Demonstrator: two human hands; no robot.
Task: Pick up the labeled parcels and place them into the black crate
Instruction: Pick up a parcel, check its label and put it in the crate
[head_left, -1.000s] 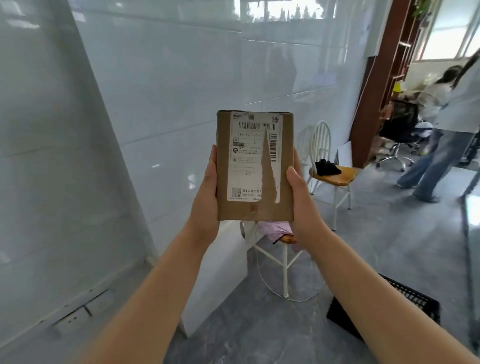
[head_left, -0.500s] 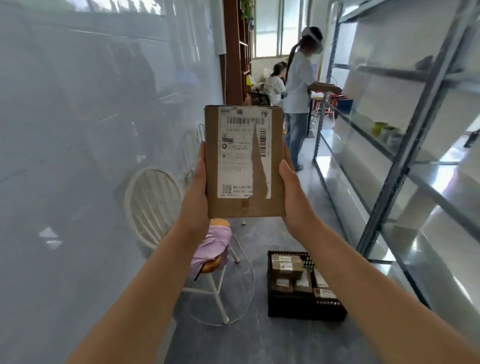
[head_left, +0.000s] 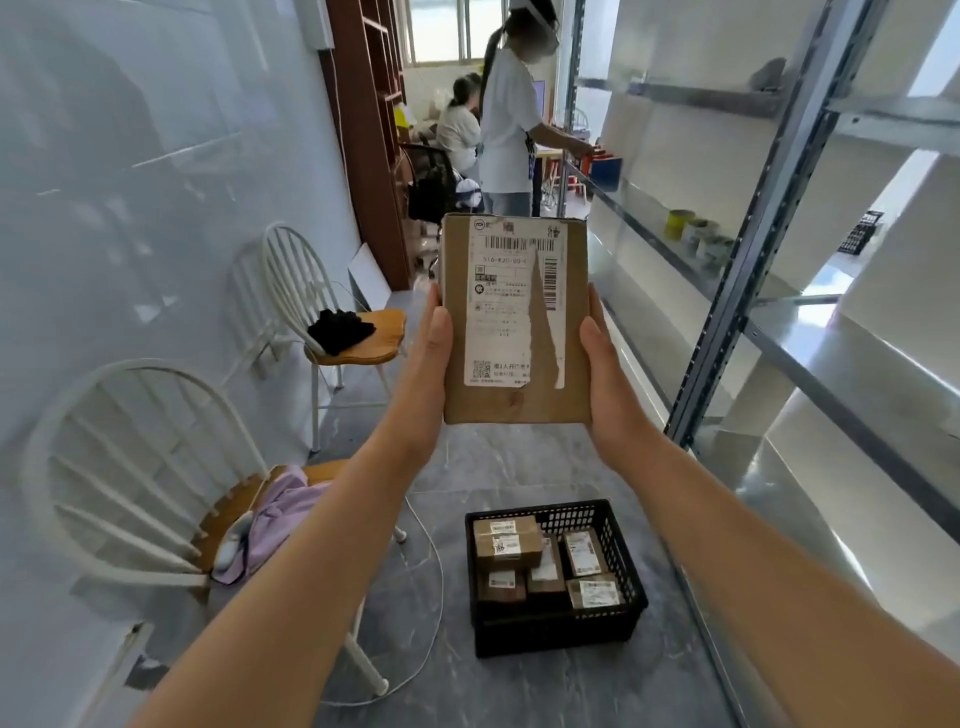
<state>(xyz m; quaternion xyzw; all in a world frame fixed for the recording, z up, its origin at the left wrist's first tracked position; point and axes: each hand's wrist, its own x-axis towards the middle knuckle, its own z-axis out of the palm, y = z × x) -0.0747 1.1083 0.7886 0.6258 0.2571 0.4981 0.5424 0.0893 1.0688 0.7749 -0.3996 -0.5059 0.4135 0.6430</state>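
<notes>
I hold a flat brown cardboard parcel (head_left: 514, 322) upright at chest height, its torn white shipping label facing me. My left hand (head_left: 423, 374) grips its left edge, thumb on the front. My right hand (head_left: 605, 379) grips the right edge the same way. On the grey floor below and slightly right stands the black crate (head_left: 558, 631), with several labeled brown parcels (head_left: 506, 543) lying inside it. The held parcel is well above the crate and a little nearer the far side.
Two white spindle chairs stand along the left wall: the near chair (head_left: 130, 467) with a lilac cloth, the far chair (head_left: 311, 306) with a black item. Metal shelving (head_left: 753, 249) lines the right. A standing person (head_left: 506, 119) and a seated person (head_left: 460, 130) are at the aisle's end.
My view has swung right from the white wall to the aisle; the crate has come fully into sight below. Both hands keep the same grip on the parcel.
</notes>
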